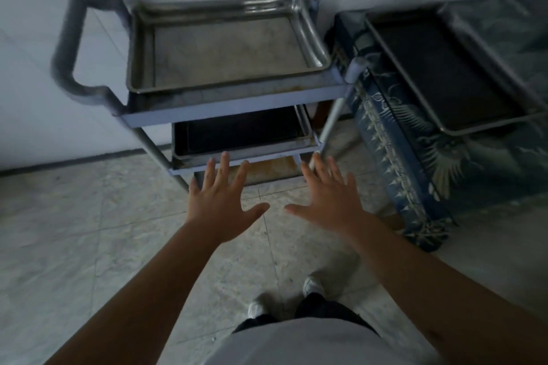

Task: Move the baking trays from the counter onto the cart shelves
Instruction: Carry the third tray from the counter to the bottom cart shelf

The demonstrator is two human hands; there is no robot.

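The picture is blurred, so fine detail on the cart [207, 115] is hard to make out, and its lowest shelf is mostly hidden. Left hand [221, 201] and right hand [329, 198] are spread flat, holding nothing, just before the middle shelf's front edge, with bare floor [74, 231] below. A steel tray [225, 44] sits empty on the top shelf; a dark tray [240, 130] lies on the middle shelf. Another dark tray [441, 77] rests on the counter [394, 151] beside the cart, cut off at right.
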